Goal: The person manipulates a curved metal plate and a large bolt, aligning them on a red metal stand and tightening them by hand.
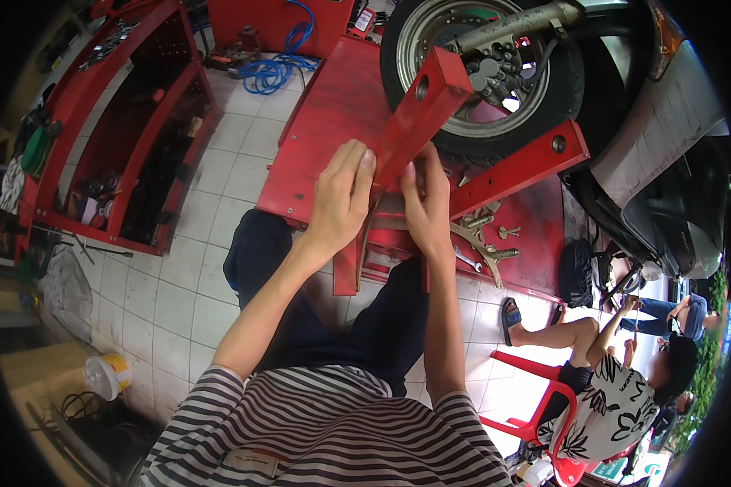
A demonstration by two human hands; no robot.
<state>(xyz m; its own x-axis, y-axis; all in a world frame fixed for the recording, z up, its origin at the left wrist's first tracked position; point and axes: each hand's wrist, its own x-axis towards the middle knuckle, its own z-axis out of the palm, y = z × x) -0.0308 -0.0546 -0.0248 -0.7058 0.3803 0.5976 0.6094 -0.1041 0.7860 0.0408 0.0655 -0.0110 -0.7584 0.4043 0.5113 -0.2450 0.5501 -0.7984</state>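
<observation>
A red metal post [421, 114] with a round hole near its top rises between my hands. My left hand [343, 195] lies along its left side, fingers bent and close together. From the right, my right hand [427, 199] closes in at the same height, its thumb near the post. Below my hands runs a thin dark strip [368, 226]; whether my fingers grip it or the post is hidden. A second red arm [516, 169] slants off to the right. Beside my right hand lie a curved tan metal part [468, 239] and a wrench [469, 260].
A motorcycle wheel [398, 61] stands on the red platform [300, 154] ahead, its scooter body [666, 122] to the right. Left is a red tool cart [150, 150]; a blue hose [268, 75] coils behind it. A person [613, 398] sits on a red chair [536, 422] at lower right.
</observation>
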